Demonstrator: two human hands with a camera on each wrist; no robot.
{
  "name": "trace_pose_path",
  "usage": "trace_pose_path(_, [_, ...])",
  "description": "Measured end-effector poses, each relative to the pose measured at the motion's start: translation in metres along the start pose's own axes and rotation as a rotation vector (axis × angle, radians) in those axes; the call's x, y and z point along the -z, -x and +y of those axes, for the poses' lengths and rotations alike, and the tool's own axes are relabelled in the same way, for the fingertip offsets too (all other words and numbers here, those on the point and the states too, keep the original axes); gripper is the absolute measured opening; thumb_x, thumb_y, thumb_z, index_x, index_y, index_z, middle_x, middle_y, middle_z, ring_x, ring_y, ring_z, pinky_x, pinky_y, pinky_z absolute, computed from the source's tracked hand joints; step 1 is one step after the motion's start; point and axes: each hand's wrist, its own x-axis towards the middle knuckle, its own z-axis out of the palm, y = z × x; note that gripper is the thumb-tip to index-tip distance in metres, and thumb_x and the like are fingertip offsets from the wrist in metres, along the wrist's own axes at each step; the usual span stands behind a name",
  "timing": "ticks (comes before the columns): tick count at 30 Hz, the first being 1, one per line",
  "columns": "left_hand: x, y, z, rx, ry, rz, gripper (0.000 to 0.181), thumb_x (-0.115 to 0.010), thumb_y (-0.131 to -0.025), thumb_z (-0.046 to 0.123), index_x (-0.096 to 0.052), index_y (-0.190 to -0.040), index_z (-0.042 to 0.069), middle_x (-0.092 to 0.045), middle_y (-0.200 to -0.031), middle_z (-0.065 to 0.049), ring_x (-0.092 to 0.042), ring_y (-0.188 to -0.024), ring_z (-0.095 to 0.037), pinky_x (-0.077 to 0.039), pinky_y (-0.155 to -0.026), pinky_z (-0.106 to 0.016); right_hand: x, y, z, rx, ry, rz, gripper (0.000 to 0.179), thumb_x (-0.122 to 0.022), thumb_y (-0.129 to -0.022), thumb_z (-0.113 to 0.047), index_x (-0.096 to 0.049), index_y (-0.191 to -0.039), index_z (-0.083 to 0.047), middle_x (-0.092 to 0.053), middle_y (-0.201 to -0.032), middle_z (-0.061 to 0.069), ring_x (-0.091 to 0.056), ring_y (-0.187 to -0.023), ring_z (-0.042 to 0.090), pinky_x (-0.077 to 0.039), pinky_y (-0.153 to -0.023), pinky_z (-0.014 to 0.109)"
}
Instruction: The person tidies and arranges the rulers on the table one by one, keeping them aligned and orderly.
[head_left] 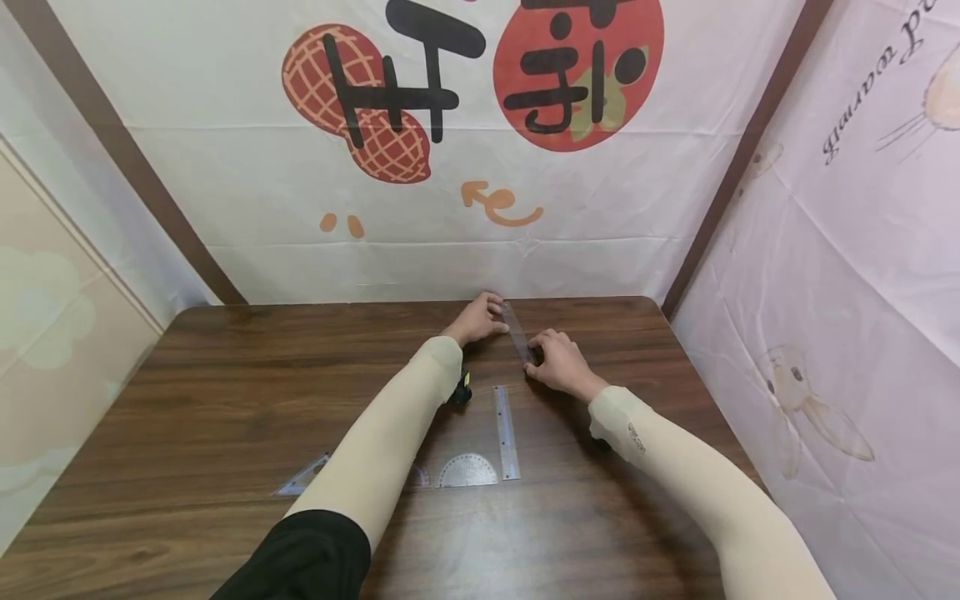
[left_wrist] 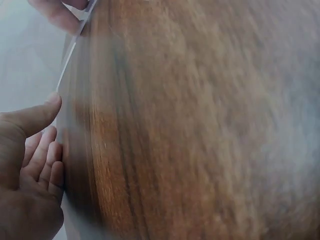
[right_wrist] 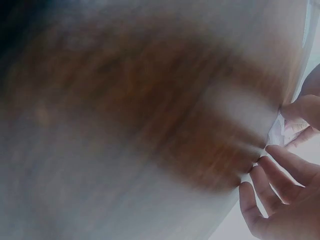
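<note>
A clear ruler (head_left: 516, 332) slants between my two hands near the back of the table. My left hand (head_left: 478, 319) is beside its far end; in the left wrist view the thumb (left_wrist: 42, 115) touches the ruler's edge, while the other fingers hang loosely apart from it. At the near end, my right hand (head_left: 558, 362) pinches the ruler between thumb and fingers. In the right wrist view, the right fingers (right_wrist: 282, 185) are spread, with their tips at the tabletop; the right thumb cannot be made out there.
Nearer on the brown table (head_left: 187, 400) lie another clear ruler (head_left: 506, 433), a protractor (head_left: 468, 472) and a set square (head_left: 303, 477). My left forearm partly covers a second protractor (head_left: 418, 477) and a small black object (head_left: 462, 388). A printed curtain (head_left: 420, 267) hangs behind the table.
</note>
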Motion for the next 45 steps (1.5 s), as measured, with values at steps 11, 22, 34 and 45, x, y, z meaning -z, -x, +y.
trace_pose_path(11, [0.001, 0.005, 0.001, -0.043, 0.004, 0.024, 0.063, -0.076, -0.101, 0.011, -0.047, -0.157, 0.004, -0.066, -0.140, -0.016, -0.061, -0.125, -0.032, -0.047, -0.111, -0.044, 0.002, 0.006, -0.007, -0.025, -0.027, 0.011, 0.050, -0.078, -0.099, -0.026, -0.065, -0.141, -0.001, -0.059, -0.144, 0.019, -0.053, -0.133, 0.038, -0.041, -0.107, 0.055])
trace_pose_path(22, [0.002, 0.011, 0.005, -0.057, 0.050, 0.025, 0.065, -0.076, -0.102, 0.011, -0.044, -0.158, 0.006, -0.069, -0.136, -0.016, -0.063, -0.127, -0.034, -0.048, -0.113, -0.046, -0.001, 0.009, -0.006, -0.042, -0.093, 0.042, 0.047, -0.077, -0.099, -0.021, -0.063, -0.139, -0.002, -0.073, -0.122, 0.011, -0.067, -0.111, 0.030, -0.035, -0.097, 0.051])
trace_pose_path(34, [0.007, 0.024, 0.012, -0.086, 0.049, 0.011, 0.063, -0.076, -0.101, 0.011, -0.045, -0.156, 0.004, -0.068, -0.134, -0.017, -0.065, -0.121, -0.035, -0.052, -0.105, -0.045, 0.007, 0.022, -0.010, -0.002, -0.217, 0.036, 0.052, -0.077, -0.100, -0.017, -0.060, -0.145, 0.002, -0.075, -0.120, 0.012, -0.070, -0.111, 0.030, -0.032, -0.103, 0.054])
trace_pose_path(45, [0.010, 0.032, 0.017, -0.101, -0.021, 0.000, 0.063, -0.079, -0.100, 0.015, -0.048, -0.155, 0.008, -0.069, -0.132, -0.014, -0.066, -0.118, -0.031, -0.053, -0.103, -0.043, 0.013, 0.035, -0.007, 0.060, -0.313, 0.049, 0.054, -0.079, -0.098, -0.007, -0.060, -0.147, 0.005, -0.067, -0.120, 0.017, -0.070, -0.104, 0.028, -0.059, -0.087, 0.043])
